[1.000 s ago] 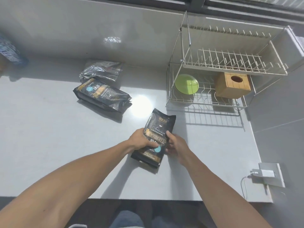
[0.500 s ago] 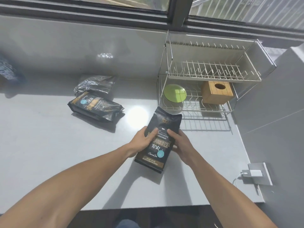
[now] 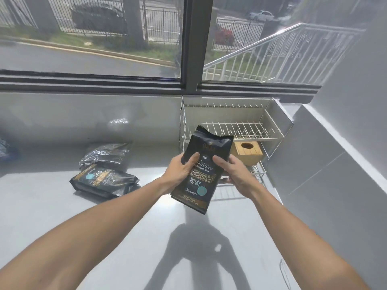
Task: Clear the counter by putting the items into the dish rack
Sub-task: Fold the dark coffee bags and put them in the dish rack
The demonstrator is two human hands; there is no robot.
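It looked like a home kitchen: a pale counter [image 3: 52, 206] ran under a street-facing window [image 3: 90, 38], with a wire dish rack [image 3: 240, 130] in the corner.

The upper shelf of the dish rack [image 3: 240, 130] is left bare and open from above. The lower shelf is partly taken up by a wooden box [image 3: 248, 152]. Open counter [image 3: 146, 237] is seen in front; two bags [image 3: 104, 178] lie well left.
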